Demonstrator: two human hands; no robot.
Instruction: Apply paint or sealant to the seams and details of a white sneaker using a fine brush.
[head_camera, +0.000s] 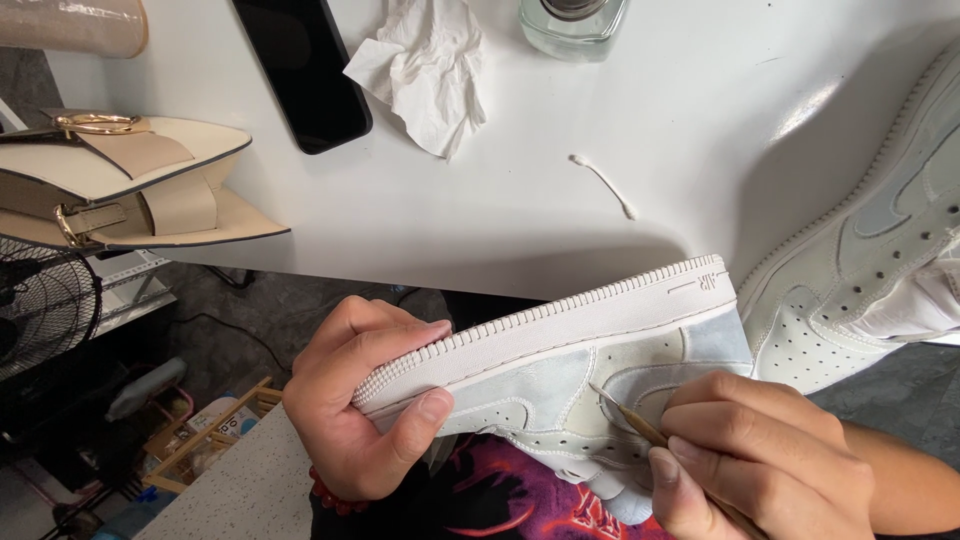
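We note the left hand (350, 410) clamps the white sneaker (560, 370) sideways below the desk (520, 200) edge; right hand (760, 460) fingers pinch a thin stick (630, 415) against its side panel. Detail cleaning appears underway; further strokes call for steady, light pressure.

White sneaker (560, 370) w/ pale blue-grey panels & ribbed white sole, 2nd sneaker (870, 260) all white w/ perforated toe, bench (560, 200) glossy white, phone (305, 70) black, bag (120, 180) cream & beige w/ gold hardware.
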